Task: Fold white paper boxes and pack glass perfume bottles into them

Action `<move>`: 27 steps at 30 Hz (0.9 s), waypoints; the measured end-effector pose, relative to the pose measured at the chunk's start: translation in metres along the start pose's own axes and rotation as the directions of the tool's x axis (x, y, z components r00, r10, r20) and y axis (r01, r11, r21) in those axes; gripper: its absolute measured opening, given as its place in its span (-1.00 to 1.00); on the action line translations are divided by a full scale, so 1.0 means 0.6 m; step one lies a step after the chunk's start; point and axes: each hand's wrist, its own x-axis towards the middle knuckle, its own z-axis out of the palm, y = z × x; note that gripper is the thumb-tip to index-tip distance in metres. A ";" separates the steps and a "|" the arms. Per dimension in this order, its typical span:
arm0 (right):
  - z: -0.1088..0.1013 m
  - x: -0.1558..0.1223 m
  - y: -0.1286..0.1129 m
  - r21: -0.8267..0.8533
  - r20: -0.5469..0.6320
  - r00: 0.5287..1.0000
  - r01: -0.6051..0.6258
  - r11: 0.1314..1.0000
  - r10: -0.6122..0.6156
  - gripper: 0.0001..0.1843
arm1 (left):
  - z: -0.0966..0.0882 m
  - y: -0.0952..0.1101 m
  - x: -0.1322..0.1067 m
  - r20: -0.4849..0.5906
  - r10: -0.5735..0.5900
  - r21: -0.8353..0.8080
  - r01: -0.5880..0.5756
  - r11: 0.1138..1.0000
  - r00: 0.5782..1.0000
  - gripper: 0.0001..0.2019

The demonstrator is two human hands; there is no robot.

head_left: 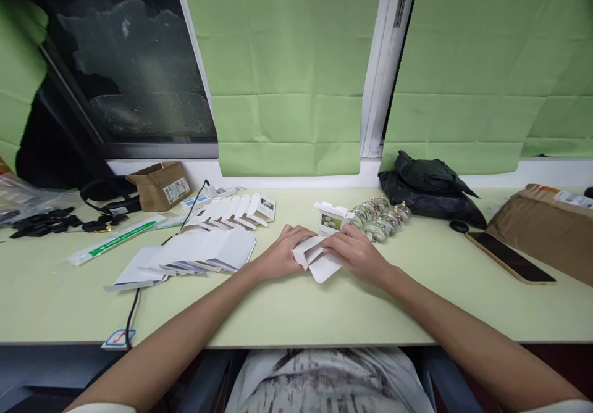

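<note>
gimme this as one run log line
left hand: holding white carton | right hand: on same carton | near end: open | left side: fanned flat cartons

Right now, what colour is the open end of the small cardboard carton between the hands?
White; the small cardboard carton shows best in the head view.

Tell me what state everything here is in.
Held carton: near end open, flap down
Left hand: gripping held carton
Right hand: also gripping it
Front cartons: mostly flat, overlapping
Back cartons: in a row; shut or not unclear
Baubles: clustered in rows
Left brown box: top open
Right brown box: unclear whether open
Phone: lying flat, screen dark
Black bags: stacked, slumped
Green curtains: hanging down
</note>
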 end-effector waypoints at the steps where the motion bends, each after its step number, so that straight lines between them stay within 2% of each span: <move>1: 0.001 0.000 0.000 0.018 -0.004 1.000 -0.005 1.000 0.005 -0.85 | 0.000 0.001 0.000 0.002 0.001 -0.011 -0.001 1.000 1.000 -0.37; 8: -0.007 0.008 -0.005 0.164 -0.020 0.998 -0.063 0.985 0.067 -0.86 | 0.006 0.005 -0.006 0.011 -0.072 -0.111 0.073 0.991 0.997 -0.37; 13: -0.019 0.012 -0.011 0.247 -0.046 0.991 -0.111 0.963 0.126 -0.78 | 0.002 0.010 -0.006 -0.006 -0.054 -0.139 0.053 0.989 0.999 -0.30; 15: -0.021 0.012 -0.012 0.235 -0.063 0.986 -0.133 0.963 0.151 -0.75 | 0.001 0.011 -0.005 -0.028 -0.026 -0.134 0.022 0.991 0.999 -0.32; 18: -0.019 0.010 -0.010 0.195 -0.054 0.982 -0.169 0.966 0.182 -0.82 | 0.002 0.010 -0.002 -0.052 0.021 -0.102 -0.026 0.994 0.998 -0.37; 22: -0.018 0.006 -0.004 0.126 0.016 0.990 -0.144 0.981 0.143 -0.88 | 0.005 0.006 -0.002 -0.056 0.017 -0.084 -0.022 0.996 0.998 -0.41; 27: -0.018 0.005 0.001 -0.013 0.047 0.995 -0.083 0.996 0.084 -0.68 | 0.005 0.004 -0.005 -0.061 -0.036 -0.150 0.027 0.988 0.997 -0.38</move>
